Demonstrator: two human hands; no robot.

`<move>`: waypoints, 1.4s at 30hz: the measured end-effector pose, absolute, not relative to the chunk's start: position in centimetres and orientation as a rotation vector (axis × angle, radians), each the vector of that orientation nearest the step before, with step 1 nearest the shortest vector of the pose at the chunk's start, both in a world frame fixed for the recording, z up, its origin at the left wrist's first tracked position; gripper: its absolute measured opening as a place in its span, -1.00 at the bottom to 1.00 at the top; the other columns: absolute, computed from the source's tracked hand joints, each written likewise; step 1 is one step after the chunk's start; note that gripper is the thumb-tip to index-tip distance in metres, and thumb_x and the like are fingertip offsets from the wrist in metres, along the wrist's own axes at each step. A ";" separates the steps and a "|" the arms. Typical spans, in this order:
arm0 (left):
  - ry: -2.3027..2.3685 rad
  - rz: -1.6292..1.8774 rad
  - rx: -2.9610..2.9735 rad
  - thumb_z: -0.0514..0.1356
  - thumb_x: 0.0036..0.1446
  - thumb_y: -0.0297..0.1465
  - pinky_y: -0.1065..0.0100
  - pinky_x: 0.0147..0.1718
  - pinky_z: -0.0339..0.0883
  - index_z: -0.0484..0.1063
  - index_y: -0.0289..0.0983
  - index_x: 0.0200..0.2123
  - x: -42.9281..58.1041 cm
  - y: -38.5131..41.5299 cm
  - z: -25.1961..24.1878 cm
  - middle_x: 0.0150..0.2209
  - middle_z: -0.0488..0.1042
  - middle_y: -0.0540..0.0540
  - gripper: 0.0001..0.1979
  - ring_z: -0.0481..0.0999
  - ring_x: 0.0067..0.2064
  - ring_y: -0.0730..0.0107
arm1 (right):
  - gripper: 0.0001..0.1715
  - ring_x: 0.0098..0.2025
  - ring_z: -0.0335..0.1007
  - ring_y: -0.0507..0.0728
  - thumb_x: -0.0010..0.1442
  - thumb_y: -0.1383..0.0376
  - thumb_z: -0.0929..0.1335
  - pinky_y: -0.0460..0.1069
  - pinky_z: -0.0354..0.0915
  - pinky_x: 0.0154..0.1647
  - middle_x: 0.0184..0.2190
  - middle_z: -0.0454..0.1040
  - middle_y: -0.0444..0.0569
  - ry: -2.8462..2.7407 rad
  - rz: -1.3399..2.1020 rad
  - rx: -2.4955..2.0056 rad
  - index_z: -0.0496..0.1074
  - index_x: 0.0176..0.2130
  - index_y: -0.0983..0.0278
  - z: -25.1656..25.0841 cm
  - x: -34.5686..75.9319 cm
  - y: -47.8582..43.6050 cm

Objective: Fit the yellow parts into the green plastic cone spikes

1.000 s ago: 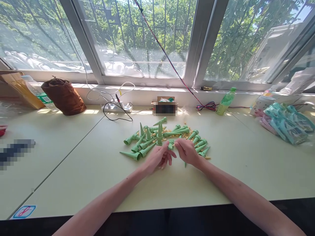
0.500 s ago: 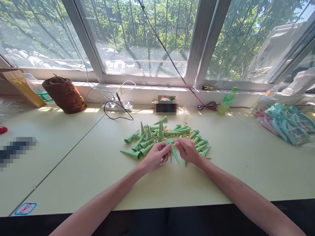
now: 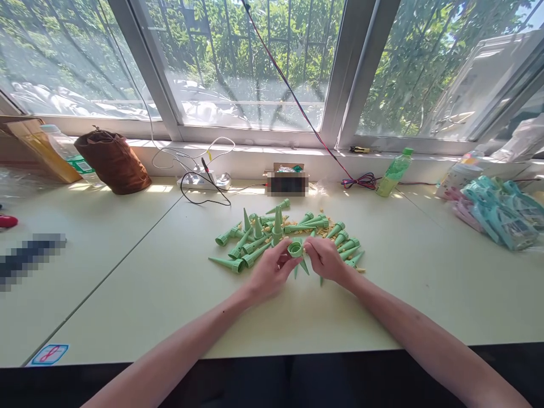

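Observation:
A heap of green plastic cone spikes [image 3: 255, 241] lies on the pale table [image 3: 170, 294], mixed with small yellow pieces [image 3: 321, 229]. My left hand [image 3: 272, 272] pinches one green spike [image 3: 296, 252] by its round open collar, the mouth turned toward me and the tip pointing down. My right hand [image 3: 325, 259] is closed beside that collar, its fingertips touching the collar's right side; whether it holds a small piece is hidden. Both hands hover just in front of the heap.
A brown bag [image 3: 113, 161] and a cardboard box [image 3: 38, 150] stand at the back left. A power strip with cables [image 3: 204, 180], a small box [image 3: 285, 180] and a green bottle [image 3: 395, 171] line the windowsill. Teal packets [image 3: 499, 211] lie at the right.
The spike in my left hand has turned: its tip pointed down to the right before, now its open collar faces me. The hands have risen slightly toward the heap.

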State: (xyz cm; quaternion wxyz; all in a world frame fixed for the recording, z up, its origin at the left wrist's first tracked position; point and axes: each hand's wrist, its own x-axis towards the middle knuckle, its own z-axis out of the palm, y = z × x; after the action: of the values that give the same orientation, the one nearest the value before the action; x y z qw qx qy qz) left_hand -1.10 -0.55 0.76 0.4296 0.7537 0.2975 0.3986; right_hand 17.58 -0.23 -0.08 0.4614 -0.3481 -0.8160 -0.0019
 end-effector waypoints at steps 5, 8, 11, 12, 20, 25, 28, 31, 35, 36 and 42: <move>0.737 1.051 2.072 0.10 0.29 -0.37 0.53 -0.59 -0.03 0.31 -0.24 -0.12 -1.2 -0.6 0.5 -0.53 0.15 0.11 -0.88 0.06 -0.55 0.60 | -0.59 -0.60 -0.12 0.00 0.44 0.26 0.09 -0.08 -0.09 -0.55 -0.63 0.02 -0.22 -2.011 -0.006 -0.843 0.02 -0.48 0.20 0.1 17.5 -0.3; 0.713 1.068 2.153 0.07 0.30 -0.40 0.52 -0.57 0.02 0.32 -0.21 0.03 -1.4 -0.6 0.3 -0.50 0.20 0.09 -0.75 0.09 -0.55 0.58 | -0.59 -0.60 -0.16 0.00 0.44 0.27 0.09 -0.07 -0.11 -0.55 -0.62 -0.02 -0.23 -2.010 -0.010 -0.852 -0.02 -0.48 0.20 0.1 17.5 -0.3; 0.711 1.075 2.206 0.04 0.30 -0.43 0.51 -0.54 0.08 0.32 -0.19 0.08 -1.6 -0.5 0.1 -0.45 0.28 0.04 -0.70 0.14 -0.53 0.56 | -0.59 -0.60 -0.20 0.00 0.44 0.27 0.09 -0.06 -0.13 -0.55 -0.61 -0.06 -0.23 -2.009 -0.005 -0.858 -0.06 -0.48 0.20 0.0 17.5 -0.3; 0.720 1.074 2.219 0.04 0.30 -0.44 0.50 -0.53 0.09 0.33 -0.19 0.09 -1.6 -0.4 0.1 -0.45 0.29 0.04 -0.69 0.16 -0.52 0.56 | -0.59 -0.60 -0.20 0.00 0.44 0.27 0.09 -0.06 -0.13 -0.55 -0.61 -0.07 -0.24 -2.009 -0.006 -0.858 -0.06 -0.48 0.20 0.0 17.5 -0.3; 0.834 1.094 1.959 0.09 0.29 -0.33 0.55 -0.61 0.05 0.13 -0.15 0.11 -0.7 -1.0 0.3 -0.35 0.33 0.06 -0.65 0.19 -0.60 0.65 | -0.57 -0.61 -0.18 -0.01 0.44 0.29 0.11 -0.06 -0.10 -0.55 -0.63 -0.02 -0.23 -1.901 -0.116 -0.872 -0.01 -0.50 0.21 0.1 17.3 -0.4; 0.867 1.016 1.693 0.05 0.30 -0.13 0.53 -0.64 0.12 0.29 -0.26 -0.21 -0.6 -0.8 0.8 -0.43 0.37 0.03 -0.70 0.27 -0.62 0.62 | -0.59 -0.60 -0.05 -0.01 0.43 0.30 0.12 -0.06 -0.04 -0.54 -0.63 0.11 -0.20 -1.820 -0.127 -0.894 0.10 -0.48 0.22 0.3 17.2 -0.5; 0.838 0.885 1.556 -0.06 0.30 0.01 0.48 -0.66 0.12 0.34 -0.33 -0.53 -0.8 -0.6 1.3 -0.64 0.31 0.00 -0.42 0.28 -0.66 0.55 | -0.59 -0.60 -0.02 -0.01 0.43 0.29 0.12 -0.07 -0.02 -0.53 -0.62 0.15 -0.19 -1.824 -0.135 -0.896 0.14 -0.48 0.22 0.2 17.3 -0.5; 0.749 0.733 1.432 -0.11 0.26 0.10 0.43 -0.66 0.16 0.43 -0.37 -0.55 -1.0 -0.5 1.9 -0.57 0.41 -0.11 -0.29 0.33 -0.65 0.50 | -0.62 -0.60 0.03 -0.01 0.43 0.30 0.12 -0.07 -0.01 -0.52 -0.61 0.19 -0.18 -1.892 -0.115 -0.857 0.16 -0.45 0.22 0.1 17.3 -0.5; 0.682 0.632 1.360 -0.09 0.24 0.13 0.40 -0.63 0.22 0.50 -0.40 -0.42 -1.1 -0.7 2.3 -0.56 0.44 -0.13 -0.29 0.34 -0.64 0.48 | -0.65 -0.59 0.07 -0.01 0.43 0.32 0.12 -0.09 0.01 -0.52 -0.61 0.23 -0.19 -1.971 -0.038 -0.792 0.18 -0.43 0.22 0.1 17.3 -0.4; 0.679 0.636 1.345 -0.07 0.23 0.12 0.40 -0.63 0.22 0.50 -0.40 -0.40 -1.1 -0.6 2.2 -0.57 0.43 -0.11 -0.31 0.33 -0.64 0.48 | -0.65 -0.60 0.08 -0.02 0.43 0.33 0.12 -0.10 0.02 -0.52 -0.61 0.25 -0.19 -1.978 -0.017 -0.786 0.18 -0.43 0.22 0.1 17.4 -0.4; 0.660 0.670 1.354 0.00 0.26 0.04 0.43 -0.61 0.21 0.42 -0.36 -0.33 -1.3 -0.4 2.1 -0.56 0.40 -0.07 -0.45 0.34 -0.59 0.47 | -0.64 -0.60 0.11 -0.02 0.42 0.31 0.14 -0.10 0.04 -0.51 -0.62 0.26 -0.18 -1.978 -0.004 -0.825 0.20 -0.44 0.23 -0.1 17.5 -0.4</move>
State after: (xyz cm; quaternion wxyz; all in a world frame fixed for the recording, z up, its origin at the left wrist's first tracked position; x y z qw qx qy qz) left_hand -1.25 -0.41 2.11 0.6791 0.6029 0.2938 0.2982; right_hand 17.49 -0.36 -0.08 0.4789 -0.3378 -0.8103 -0.0017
